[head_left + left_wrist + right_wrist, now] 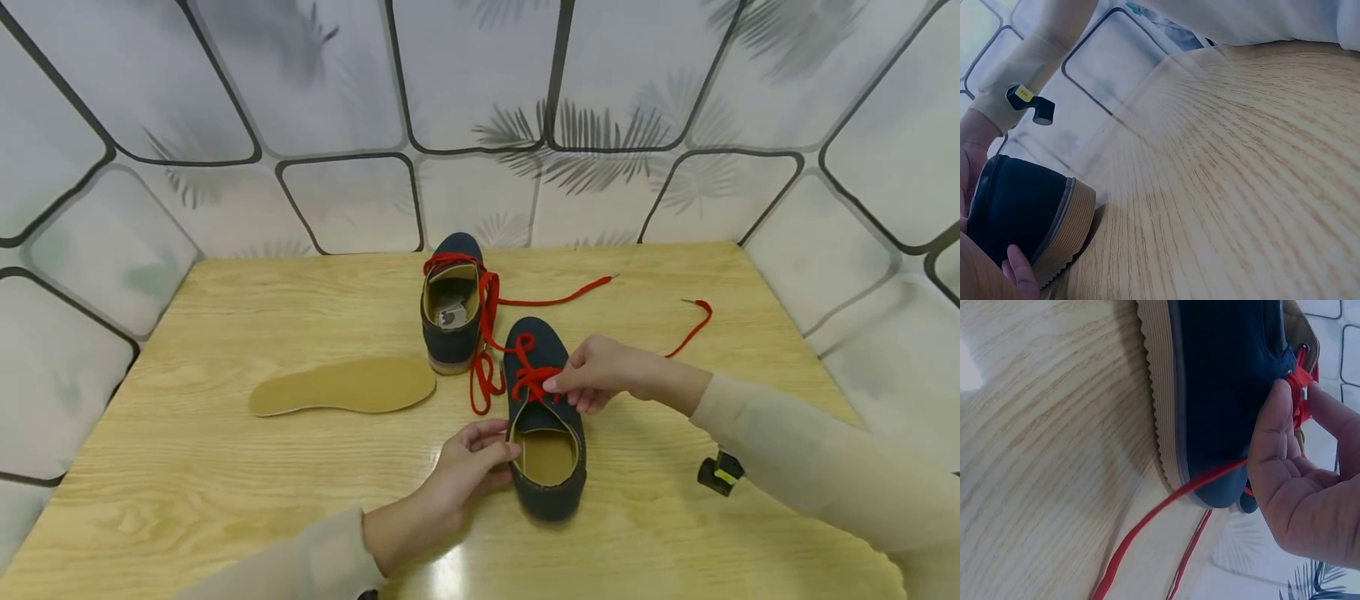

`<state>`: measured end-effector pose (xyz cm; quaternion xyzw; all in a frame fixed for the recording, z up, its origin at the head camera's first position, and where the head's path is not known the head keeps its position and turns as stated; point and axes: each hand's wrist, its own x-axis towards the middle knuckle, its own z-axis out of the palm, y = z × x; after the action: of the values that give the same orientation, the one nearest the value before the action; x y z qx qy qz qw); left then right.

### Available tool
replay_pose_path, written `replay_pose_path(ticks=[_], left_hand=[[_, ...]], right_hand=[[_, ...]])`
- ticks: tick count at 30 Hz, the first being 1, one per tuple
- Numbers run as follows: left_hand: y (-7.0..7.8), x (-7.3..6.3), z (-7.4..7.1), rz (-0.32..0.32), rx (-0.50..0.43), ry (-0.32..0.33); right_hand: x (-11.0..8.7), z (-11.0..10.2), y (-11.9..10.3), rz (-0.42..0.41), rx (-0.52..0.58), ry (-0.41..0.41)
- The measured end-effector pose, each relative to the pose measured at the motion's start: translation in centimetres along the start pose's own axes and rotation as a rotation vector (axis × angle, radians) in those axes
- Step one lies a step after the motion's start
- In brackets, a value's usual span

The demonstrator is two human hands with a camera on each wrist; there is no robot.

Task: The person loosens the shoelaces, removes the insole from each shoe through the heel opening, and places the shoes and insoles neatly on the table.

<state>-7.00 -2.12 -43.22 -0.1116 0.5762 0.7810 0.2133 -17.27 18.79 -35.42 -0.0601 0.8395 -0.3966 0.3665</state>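
Observation:
A navy shoe point(551, 496) with a tan ridged sole point(1075, 225) stands upright on the table, toe pointing away. My left hand point(468, 462) holds it by its left side near the heel, the thumb at the collar and the fingers along the outside. Thumb and forefinger of my right hand point(600, 375) pinch the red shoelace point(1297, 384) at the eyelets over the tongue. One loose length of lace trails from under that hand across the table. The lace is bunched in loops over the front of the shoe.
Behind, a second navy shoe point(450, 342) stands with its own red lace point(555, 300) spread out loosely. To the left lies a tan insole point(345, 386). Pale patterned panels point(480, 200) enclose the wooden table point(225, 500) at the back and sides.

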Motion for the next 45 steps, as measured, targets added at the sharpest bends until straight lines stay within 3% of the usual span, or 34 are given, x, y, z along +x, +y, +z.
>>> replay_pose_path(ticks=[9, 16, 20, 24, 28, 33, 40, 45], left_hand=[[-0.1, 0.0, 0.2, 0.018, 0.004, -0.004], [0.0, 0.0, 0.1, 0.016, 0.008, 0.005], [0.0, 0.1, 0.0, 0.018, 0.016, 0.001], [-0.1, 0.2, 0.0, 0.021, 0.018, -0.008], [-0.1, 0.2, 0.1, 0.027, 0.022, -0.01], [-0.1, 0.1, 0.0, 0.026, 0.026, -0.006], [0.0, 0.0, 0.0, 0.019, 0.03, 0.0], [-0.1, 0.0, -0.1, 0.014, 0.032, -0.007]], right_hand=[[0.6, 1.0, 0.2, -0.011, 0.043, 0.05], [0.5, 1.5, 0.2, -0.071, 0.17, 0.245], [0.7, 1.6, 0.4, -0.076, 0.269, 0.284], [0.8, 1.7, 0.6, -0.071, 0.345, 0.264], [0.7, 1.4, 0.7, -0.073, 0.426, 0.18], [0.6, 0.8, 0.2, -0.015, 0.55, 0.091], [0.6, -0.3, 0.2, 0.03, 0.798, 0.059], [0.6, -1.0, 0.4, 0.089, 0.893, 0.019]])
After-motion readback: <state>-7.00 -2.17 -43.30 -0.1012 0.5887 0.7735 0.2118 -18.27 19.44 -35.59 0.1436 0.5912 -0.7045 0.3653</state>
